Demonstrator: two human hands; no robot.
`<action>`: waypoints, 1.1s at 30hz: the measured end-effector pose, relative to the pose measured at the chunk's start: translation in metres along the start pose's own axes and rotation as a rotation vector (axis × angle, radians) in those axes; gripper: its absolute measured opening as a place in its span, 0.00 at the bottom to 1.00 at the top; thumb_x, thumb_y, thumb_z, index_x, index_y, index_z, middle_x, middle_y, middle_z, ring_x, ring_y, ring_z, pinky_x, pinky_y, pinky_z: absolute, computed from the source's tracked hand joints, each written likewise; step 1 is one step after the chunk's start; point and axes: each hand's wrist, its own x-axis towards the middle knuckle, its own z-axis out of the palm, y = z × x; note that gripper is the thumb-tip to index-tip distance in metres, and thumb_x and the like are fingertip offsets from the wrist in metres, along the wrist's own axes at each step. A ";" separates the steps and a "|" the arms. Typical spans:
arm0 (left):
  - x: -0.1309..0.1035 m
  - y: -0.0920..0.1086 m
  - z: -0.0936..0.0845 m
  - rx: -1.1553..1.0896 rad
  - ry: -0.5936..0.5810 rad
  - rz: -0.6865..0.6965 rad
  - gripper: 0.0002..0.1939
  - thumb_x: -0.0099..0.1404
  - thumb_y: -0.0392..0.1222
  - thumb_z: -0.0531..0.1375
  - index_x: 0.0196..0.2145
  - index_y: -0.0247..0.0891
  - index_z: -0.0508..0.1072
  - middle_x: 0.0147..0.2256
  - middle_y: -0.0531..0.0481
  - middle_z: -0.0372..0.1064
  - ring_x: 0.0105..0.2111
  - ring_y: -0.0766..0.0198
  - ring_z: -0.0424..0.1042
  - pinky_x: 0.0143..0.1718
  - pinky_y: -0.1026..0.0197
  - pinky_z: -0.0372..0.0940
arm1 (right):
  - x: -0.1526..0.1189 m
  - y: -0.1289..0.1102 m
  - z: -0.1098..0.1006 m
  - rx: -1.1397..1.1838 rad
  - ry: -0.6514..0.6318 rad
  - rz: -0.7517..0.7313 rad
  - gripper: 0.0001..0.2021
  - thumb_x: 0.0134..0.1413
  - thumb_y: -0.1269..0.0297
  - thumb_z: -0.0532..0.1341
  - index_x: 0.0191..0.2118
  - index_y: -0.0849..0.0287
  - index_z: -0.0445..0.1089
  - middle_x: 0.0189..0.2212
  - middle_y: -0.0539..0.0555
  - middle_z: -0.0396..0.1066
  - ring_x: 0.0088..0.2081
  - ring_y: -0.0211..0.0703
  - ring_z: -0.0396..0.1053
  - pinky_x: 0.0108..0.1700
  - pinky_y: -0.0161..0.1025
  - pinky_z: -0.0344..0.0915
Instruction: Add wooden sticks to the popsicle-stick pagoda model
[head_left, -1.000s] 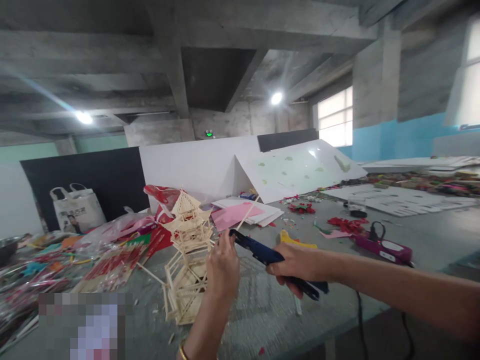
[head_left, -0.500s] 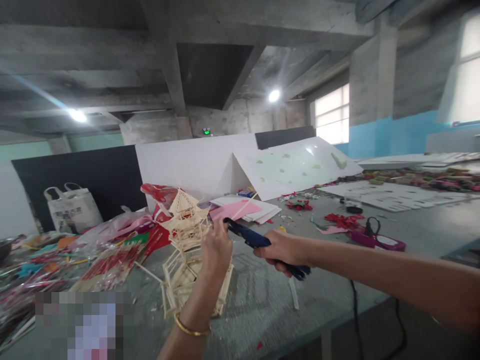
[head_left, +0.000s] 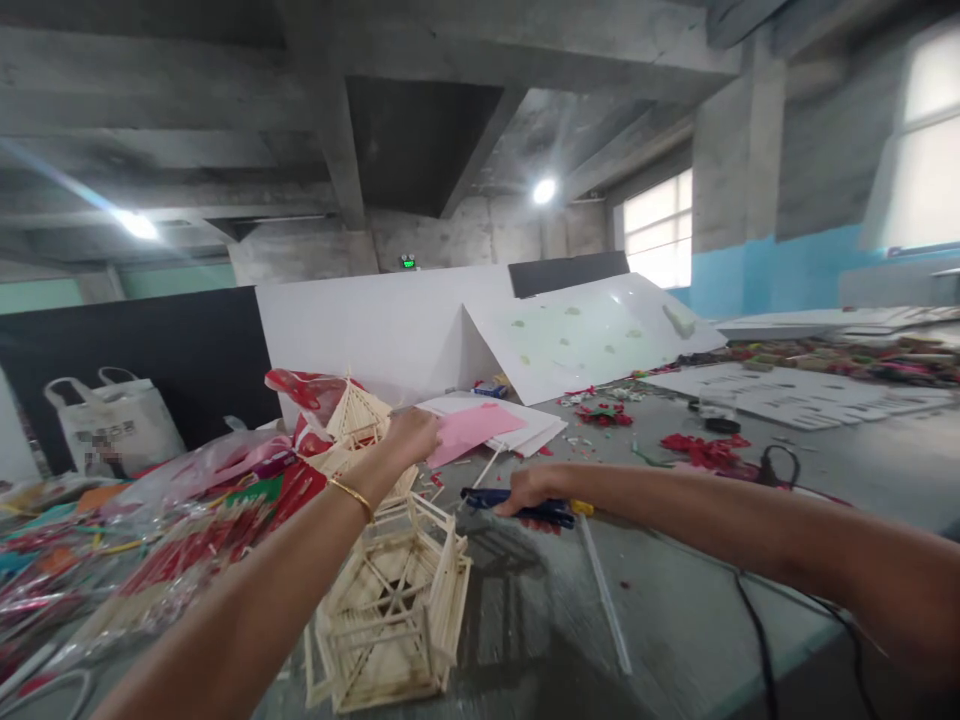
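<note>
My left hand (head_left: 414, 437) is beside the upper part of a pagoda model (head_left: 358, 418) made of thin pale wooden sticks. Its fingers are turned away from view, so whether they grip the model is hidden. In front stands the model's wider openwork base (head_left: 386, 610), with railings and spoke-like sticks. My right hand (head_left: 529, 490) is closed around dark blue pliers (head_left: 487, 497), held low over the table to the right of the base. A thin pale stick (head_left: 481, 476) lies by the pliers' tip. Behind that hand a yellow piece (head_left: 581, 508) shows.
Plastic-wrapped stick bundles (head_left: 187, 550) crowd the left, near a white tote bag (head_left: 120, 425). Pink paper (head_left: 480, 430) lies on white sheets behind. A clear rod (head_left: 606, 600) rests at front right. Red scraps (head_left: 701, 450) and a black cable (head_left: 757, 640) lie further right.
My left hand has moved up and away from the pliers' tip toward the pagoda's upper part. My right hand has lowered the pliers to the table and moved slightly left.
</note>
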 end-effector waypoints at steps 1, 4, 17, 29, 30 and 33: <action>0.002 -0.001 0.004 0.006 -0.015 0.024 0.16 0.63 0.44 0.54 0.42 0.30 0.71 0.42 0.38 0.71 0.44 0.55 0.69 0.44 0.52 0.62 | 0.007 0.001 -0.004 -0.021 -0.023 0.013 0.22 0.56 0.53 0.53 0.19 0.64 0.59 0.14 0.47 0.59 0.13 0.33 0.59 0.18 0.34 0.62; 0.011 -0.002 0.016 0.007 -0.093 0.084 0.15 0.63 0.46 0.55 0.42 0.32 0.69 0.42 0.44 0.70 0.43 0.58 0.69 0.44 0.49 0.63 | 0.020 0.004 -0.012 -0.055 -0.044 -0.005 0.20 0.54 0.53 0.55 0.20 0.63 0.60 0.15 0.47 0.59 0.14 0.33 0.58 0.19 0.36 0.63; 0.053 0.019 0.082 -0.102 -0.765 0.050 0.14 0.63 0.48 0.55 0.35 0.32 0.70 0.32 0.50 0.70 0.28 0.67 0.70 0.30 0.60 0.68 | 0.021 0.013 -0.003 -0.063 0.114 -0.164 0.16 0.46 0.56 0.58 0.19 0.61 0.57 0.13 0.44 0.55 0.12 0.30 0.54 0.17 0.32 0.59; 0.063 0.015 0.110 -0.103 -1.075 -0.100 0.14 0.63 0.43 0.56 0.45 0.34 0.67 0.43 0.46 0.67 0.38 0.61 0.69 0.37 0.54 0.67 | 0.050 -0.011 0.007 0.041 0.019 -0.133 0.18 0.45 0.52 0.61 0.20 0.61 0.58 0.14 0.45 0.56 0.12 0.30 0.53 0.14 0.32 0.57; 0.063 0.016 0.111 -0.096 -1.082 -0.108 0.14 0.63 0.43 0.56 0.45 0.34 0.67 0.43 0.46 0.66 0.39 0.60 0.69 0.38 0.53 0.67 | 0.048 -0.010 0.007 0.053 0.018 -0.132 0.18 0.44 0.52 0.62 0.20 0.61 0.58 0.14 0.45 0.56 0.12 0.30 0.53 0.14 0.32 0.57; 0.063 0.018 0.112 -0.077 -1.098 -0.131 0.15 0.63 0.43 0.56 0.46 0.35 0.67 0.45 0.46 0.66 0.41 0.59 0.68 0.40 0.52 0.67 | 0.043 -0.010 0.007 0.071 0.030 -0.130 0.18 0.43 0.53 0.62 0.20 0.61 0.59 0.14 0.45 0.56 0.13 0.30 0.54 0.15 0.31 0.58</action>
